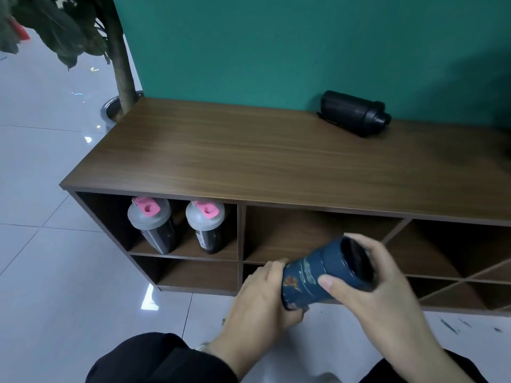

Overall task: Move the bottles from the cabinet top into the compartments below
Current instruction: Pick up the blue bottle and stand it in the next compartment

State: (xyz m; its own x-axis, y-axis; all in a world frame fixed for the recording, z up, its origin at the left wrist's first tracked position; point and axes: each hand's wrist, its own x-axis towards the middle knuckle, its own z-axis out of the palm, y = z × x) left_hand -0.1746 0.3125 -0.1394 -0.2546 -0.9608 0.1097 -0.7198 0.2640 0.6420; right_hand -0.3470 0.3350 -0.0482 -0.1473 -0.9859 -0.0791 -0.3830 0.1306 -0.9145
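Note:
A dark blue patterned bottle [312, 275] is tilted in front of the middle upper compartment [298, 233], held by both hands. My left hand [262, 294] grips its lower end and my right hand [370, 283] wraps the dark upper end. A black bottle [354, 113] lies on its side on the wooden cabinet top [235, 153], at the back right against the wall. Two shaker bottles with grey lids and pink caps [150, 225] [206, 225] stand in the upper left compartment.
A potted tree [121, 78] stands at the cabinet's left back corner. A green wall [276, 45] runs behind the cabinet. Diagonal-divided compartments [464, 269] sit at the right. The lower left compartment [196, 272] holds nothing. Glossy white floor tiles [55, 272] lie to the left.

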